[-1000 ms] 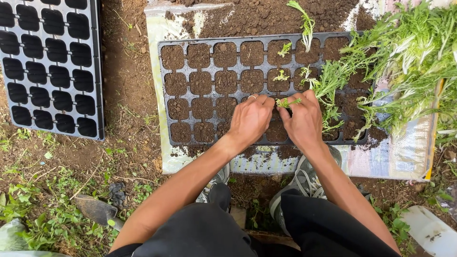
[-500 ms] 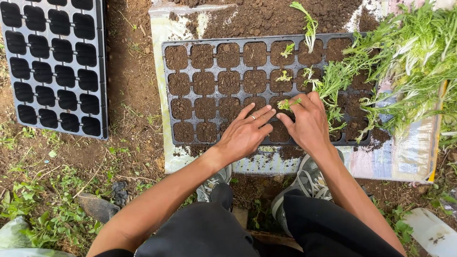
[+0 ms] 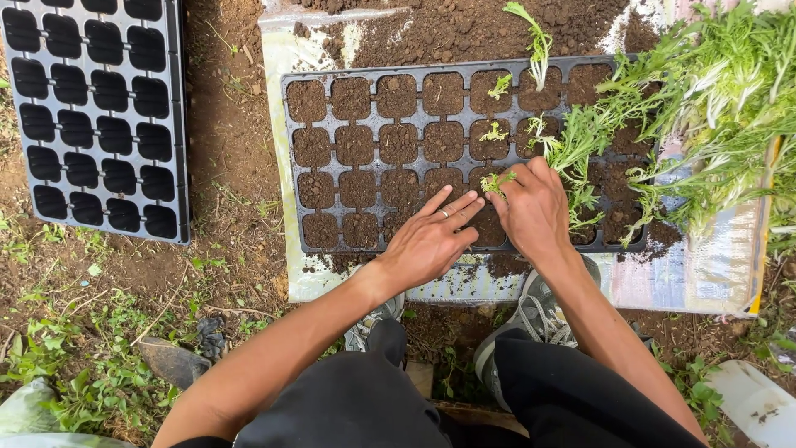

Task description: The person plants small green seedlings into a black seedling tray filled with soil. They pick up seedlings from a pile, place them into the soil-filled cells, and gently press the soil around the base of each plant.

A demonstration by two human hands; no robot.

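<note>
Outside on bare dirt and weeds, you crouch over a black seedling tray [image 3: 332, 124] full of brown soil.

Your right hand [image 3: 535, 211] has its fingers bent together, pinching a tiny green seedling [image 3: 497, 182] down into one soil cell in the third row. Your left hand [image 3: 431, 236] lies flat with its fingers spread and loose, holding nothing, resting on the soil cells just beside that seedling. A ring [image 3: 445, 214] sits on one finger.

That little plant looks very light, soft and easy to snap. You would do best to hold it low, near the bottom of the stem, and press the soil, not the leaves. The soil looks crumbly and loose.

A few more small seedlings already stand in cells above your fingers [image 3: 496, 131]. A big heap of leafy green plants [image 3: 713, 108] lies over the right end of the tray.

Under the tray is a pale plastic sack [image 3: 705, 265], laid flat like a mat, with a yellow edge on the right; its markings are too faint to tell. An empty black tray [image 3: 91, 108] lies well apart on the left. A white flat piece [image 3: 754, 402] shows at the bottom right corner. Your grey shoes [image 3: 531, 311] sit just below the tray.
</note>
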